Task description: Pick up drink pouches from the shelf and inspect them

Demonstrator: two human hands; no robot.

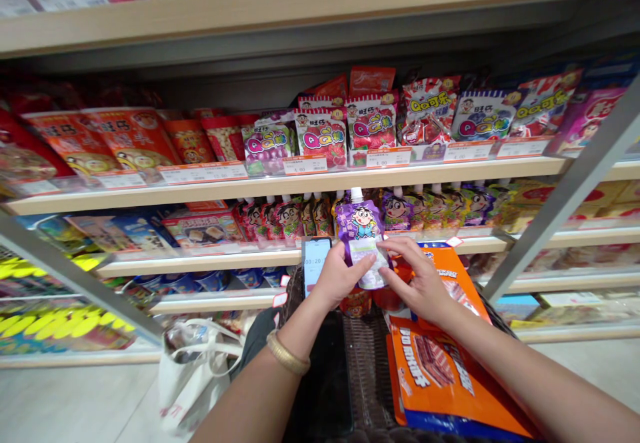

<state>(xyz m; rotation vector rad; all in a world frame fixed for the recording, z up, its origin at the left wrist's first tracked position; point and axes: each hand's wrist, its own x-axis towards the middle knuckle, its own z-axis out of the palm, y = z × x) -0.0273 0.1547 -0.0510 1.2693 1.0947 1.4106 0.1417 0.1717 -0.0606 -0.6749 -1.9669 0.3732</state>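
Pale-edged shop shelves (280,186) form the background. Nearest, an orange plastic snack packet (435,369), cut by the forearm, covers part of a brown woven basket (370,369). Above it, the left hand (337,279) grips a shiny purple plastic pouch with a white cap (361,229), thumb across its front, other fingers hidden. The right hand (417,279), half-curled, touches its right edge; whether it grips, I cannot tell.

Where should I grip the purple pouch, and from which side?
Probably the lower half of the purple pouch, from its left edge, where the left hand lays its thumb across the front. The pouch stands roughly upright, so this leaves the white cap on top uncovered.
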